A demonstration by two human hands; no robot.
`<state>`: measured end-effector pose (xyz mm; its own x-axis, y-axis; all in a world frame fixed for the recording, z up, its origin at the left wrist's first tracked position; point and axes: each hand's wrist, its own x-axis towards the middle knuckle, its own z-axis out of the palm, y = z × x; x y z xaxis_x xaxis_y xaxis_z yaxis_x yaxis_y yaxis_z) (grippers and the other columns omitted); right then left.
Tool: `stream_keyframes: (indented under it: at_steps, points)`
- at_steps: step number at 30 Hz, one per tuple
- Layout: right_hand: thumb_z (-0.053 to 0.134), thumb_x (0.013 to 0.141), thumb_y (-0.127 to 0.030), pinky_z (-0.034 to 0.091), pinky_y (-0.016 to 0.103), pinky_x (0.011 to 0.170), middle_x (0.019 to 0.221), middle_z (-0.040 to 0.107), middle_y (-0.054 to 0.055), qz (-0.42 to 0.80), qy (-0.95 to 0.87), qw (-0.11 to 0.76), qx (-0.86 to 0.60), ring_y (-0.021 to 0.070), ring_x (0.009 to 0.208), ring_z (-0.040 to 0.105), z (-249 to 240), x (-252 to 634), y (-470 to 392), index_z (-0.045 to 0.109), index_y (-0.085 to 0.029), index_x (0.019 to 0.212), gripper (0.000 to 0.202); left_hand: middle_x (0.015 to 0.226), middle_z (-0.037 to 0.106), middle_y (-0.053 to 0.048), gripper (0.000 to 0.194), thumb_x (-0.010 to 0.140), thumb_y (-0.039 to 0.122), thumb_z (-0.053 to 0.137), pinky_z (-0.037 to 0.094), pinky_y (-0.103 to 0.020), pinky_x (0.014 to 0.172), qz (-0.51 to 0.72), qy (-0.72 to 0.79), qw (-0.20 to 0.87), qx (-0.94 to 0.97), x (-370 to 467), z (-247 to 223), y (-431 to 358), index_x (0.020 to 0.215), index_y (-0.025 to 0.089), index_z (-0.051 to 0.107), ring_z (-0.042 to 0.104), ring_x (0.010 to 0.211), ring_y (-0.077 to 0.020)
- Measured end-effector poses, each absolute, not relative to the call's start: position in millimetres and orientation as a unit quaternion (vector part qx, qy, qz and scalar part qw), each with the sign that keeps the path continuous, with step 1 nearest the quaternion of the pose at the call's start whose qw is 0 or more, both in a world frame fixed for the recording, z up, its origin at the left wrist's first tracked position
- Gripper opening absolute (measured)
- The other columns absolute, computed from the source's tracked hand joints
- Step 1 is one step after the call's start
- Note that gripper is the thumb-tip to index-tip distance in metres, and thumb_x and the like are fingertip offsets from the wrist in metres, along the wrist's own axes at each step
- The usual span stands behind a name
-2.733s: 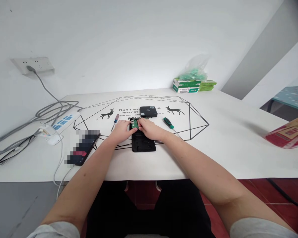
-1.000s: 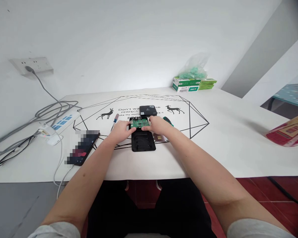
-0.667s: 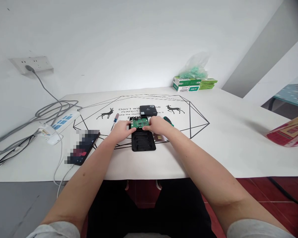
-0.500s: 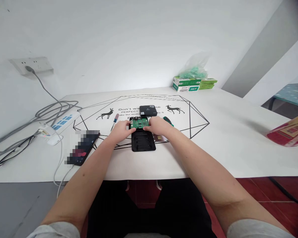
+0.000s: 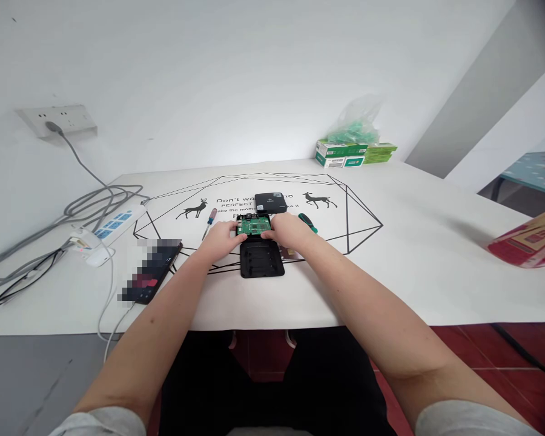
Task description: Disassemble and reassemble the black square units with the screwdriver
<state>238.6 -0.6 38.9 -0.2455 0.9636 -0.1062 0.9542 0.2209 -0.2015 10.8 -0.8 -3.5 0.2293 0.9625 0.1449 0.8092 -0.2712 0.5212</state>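
Between my two hands is a black plastic case half with a green circuit board (image 5: 254, 226) in it. My left hand (image 5: 221, 237) grips its left side, thumb at the near left corner. On the right side, my right hand (image 5: 288, 229) holds it with the thumb at the near edge; its other fingers are partly hidden. Just nearer to me lies an open black casing half (image 5: 262, 260), its ribbed inside facing up. Behind the board rests a black box-shaped device (image 5: 271, 203) with a small label.
A screwdriver (image 5: 210, 222) lies left of the board, and a green-handled tool (image 5: 307, 223) lies right of it. A phone (image 5: 157, 275) on a cable and a power strip (image 5: 118, 227) are at the left. Green boxes (image 5: 343, 151) stand by the wall; a red package (image 5: 527, 245) is far right.
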Motion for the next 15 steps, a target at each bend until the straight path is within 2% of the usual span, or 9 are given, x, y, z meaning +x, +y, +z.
stream_keyframes:
  at_steps: [4,15]
  points:
    - [0.072,0.102,-0.044,0.057,0.038,0.077,0.094,0.083,0.019,0.118,-0.783,0.017,-0.610,0.0337,0.093,0.081,39.5,239.4,-1.0,0.083,-0.015,0.101,0.031,0.130,0.083,-0.008,0.035,0.097,0.036,0.071,0.059,-0.040,0.108,0.219,0.565,0.158,0.779,9.1,-4.5,-0.6,0.127,0.022,0.082,0.075,0.126,-0.0329]
    - [0.066,0.105,-0.034,0.057,0.034,0.082,0.097,0.084,0.019,0.114,-0.786,0.004,-0.607,0.0313,0.097,0.082,39.6,240.2,-1.8,0.082,-0.013,0.111,0.027,0.129,0.083,-0.011,0.040,0.097,0.034,0.067,0.060,-0.041,0.107,0.214,0.554,0.125,0.795,7.7,-8.9,1.9,0.132,0.020,0.081,0.076,0.123,-0.0334]
